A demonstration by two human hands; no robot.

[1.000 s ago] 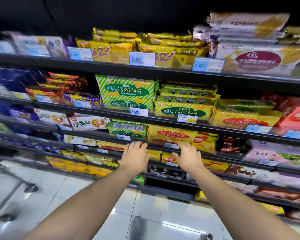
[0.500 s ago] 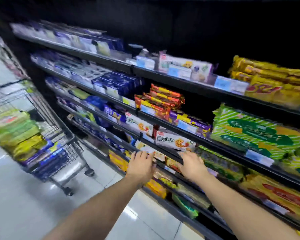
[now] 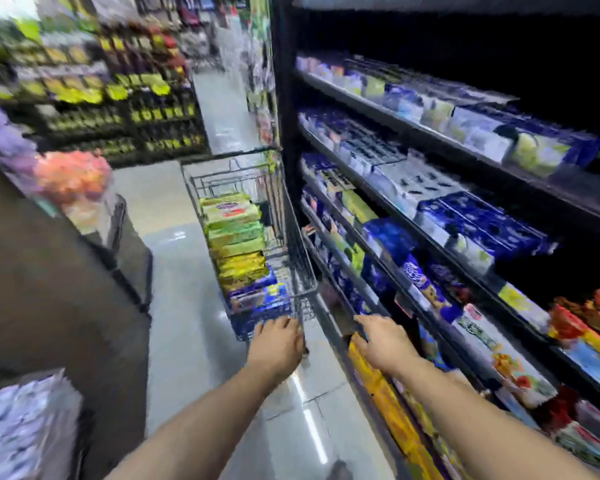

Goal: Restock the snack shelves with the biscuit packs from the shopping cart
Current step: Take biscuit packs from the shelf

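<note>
Head view, down the aisle

Dark tiered snack shelves [image 3: 388, 114] run down the right of the frame. Blue packs [image 3: 482, 220] on the upper and middle tiers, yellow packs [image 3: 378, 382] on the lowest, red packs [image 3: 575, 320] at far right. Wire shopping cart [image 3: 291, 244] stands on the glossy tiled floor [image 3: 187, 323] just beside the shelves. Biscuit packs [image 3: 236, 237] stacked inside: green, yellow, blue. Labels probably unreadable through blur.

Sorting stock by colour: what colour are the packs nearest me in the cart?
The nearest packs are blue, seen in the head view.
</note>
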